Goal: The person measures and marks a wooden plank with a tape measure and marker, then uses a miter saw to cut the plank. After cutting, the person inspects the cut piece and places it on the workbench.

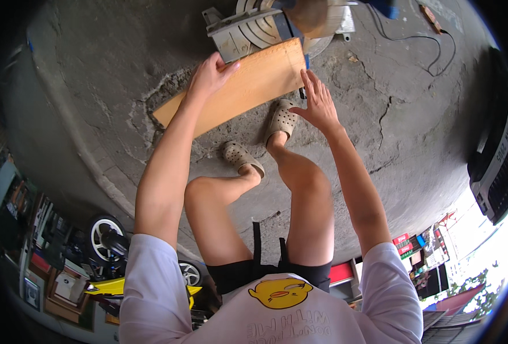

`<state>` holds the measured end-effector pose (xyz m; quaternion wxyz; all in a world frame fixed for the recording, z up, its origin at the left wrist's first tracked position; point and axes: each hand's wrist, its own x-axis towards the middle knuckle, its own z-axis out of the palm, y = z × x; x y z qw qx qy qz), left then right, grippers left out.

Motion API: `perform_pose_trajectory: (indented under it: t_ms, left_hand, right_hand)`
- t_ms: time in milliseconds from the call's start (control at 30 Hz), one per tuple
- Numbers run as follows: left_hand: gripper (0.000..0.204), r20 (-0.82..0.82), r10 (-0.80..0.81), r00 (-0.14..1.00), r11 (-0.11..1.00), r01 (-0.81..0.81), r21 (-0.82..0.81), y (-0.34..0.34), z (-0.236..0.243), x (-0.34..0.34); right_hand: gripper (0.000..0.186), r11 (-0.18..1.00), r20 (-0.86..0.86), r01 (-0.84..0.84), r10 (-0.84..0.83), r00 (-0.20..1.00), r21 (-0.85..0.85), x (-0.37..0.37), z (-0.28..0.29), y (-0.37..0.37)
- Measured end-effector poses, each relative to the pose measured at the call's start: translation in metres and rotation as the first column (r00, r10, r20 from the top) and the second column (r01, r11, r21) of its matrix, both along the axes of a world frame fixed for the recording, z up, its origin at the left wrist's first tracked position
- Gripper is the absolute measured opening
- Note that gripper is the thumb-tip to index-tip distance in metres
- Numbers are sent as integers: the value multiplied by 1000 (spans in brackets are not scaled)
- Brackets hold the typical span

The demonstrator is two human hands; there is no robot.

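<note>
My left hand (209,79) is closed on the far long edge of a flat, rectangular, light-brown wooden board (254,86), with the thumb on its upper face. My right hand (321,108) is open, its fingers stretched and the thumb apart from them, near the right end of the board; whether the fingertips touch it, I cannot tell. The board lies slantwise beyond my beige clogs with round holes (282,118), just beside a grey metal machine base with curved slots (243,39). Beneath is a cracked, grey concrete floor (357,137).
</note>
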<state>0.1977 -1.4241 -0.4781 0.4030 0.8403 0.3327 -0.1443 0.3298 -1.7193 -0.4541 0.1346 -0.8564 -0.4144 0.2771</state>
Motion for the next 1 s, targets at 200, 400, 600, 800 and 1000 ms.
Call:
perform_pose_trajectory:
  t_ms: [200,400,600,800,1000]
  left_hand:
    - [59,104,18,994,999,-23,49,9,-85,21]
    - [47,176,-112,978,979,78,188,0,-116,38]
    - [42,329,-293,898,775,21,632,-9,-139,26]
    - [75,191,-539,820,724,336,602,-73,-139,15]
    - [91,81,-589,804,598,366,713,-62,-157,17]
  right_hand:
    - [123,1000,104,-9,8,995,9,11,-104,21]
    - [104,984,317,80,-128,940,158,15,-153,25]
    - [94,976,481,33,-136,866,217,17,-166,36]
    - [89,975,523,27,-143,840,222,20,-174,34]
    - [61,933,467,28,-205,861,358,36,-161,39]
